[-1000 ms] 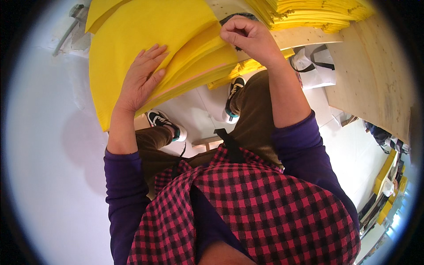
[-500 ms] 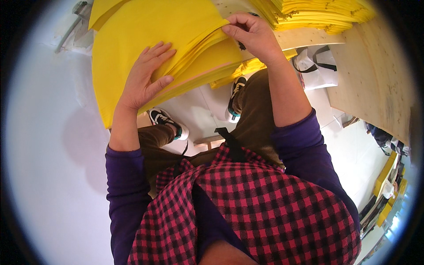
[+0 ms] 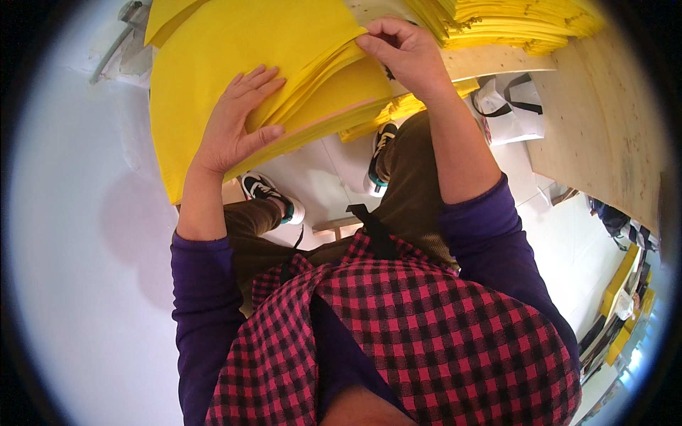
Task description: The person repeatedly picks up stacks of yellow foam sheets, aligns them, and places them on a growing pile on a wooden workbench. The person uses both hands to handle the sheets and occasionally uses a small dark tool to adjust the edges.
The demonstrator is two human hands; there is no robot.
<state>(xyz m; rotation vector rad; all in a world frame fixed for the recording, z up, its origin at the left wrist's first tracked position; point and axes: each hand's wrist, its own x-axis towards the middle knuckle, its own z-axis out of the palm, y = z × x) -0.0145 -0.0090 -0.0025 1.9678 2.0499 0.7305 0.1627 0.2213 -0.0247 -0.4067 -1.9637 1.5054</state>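
Note:
A stack of large yellow fabric-like sheets lies in front of me, reaching over the near edge of the table. Flat on top of it rests my left hand, its fingers stretched out and thumb apart, near the stack's front edge. My right hand pinches the corner of several upper sheets between thumb and fingers. Those sheets bow upward between my hands, with a gap above the lower ones. A thin pink strip shows along the stack's front edge. Under my right hand is a small dark thing, mostly hidden.
Piles of folded yellow material stand at the back right on a wooden board. Below it sits a white bag with dark handles. A wooden panel rises at the right. My shoes are under the table edge.
My right hand keeps its pinch on the sheets' corner. The raised sheets bow slightly more, and my left hand has shifted a little to the right.

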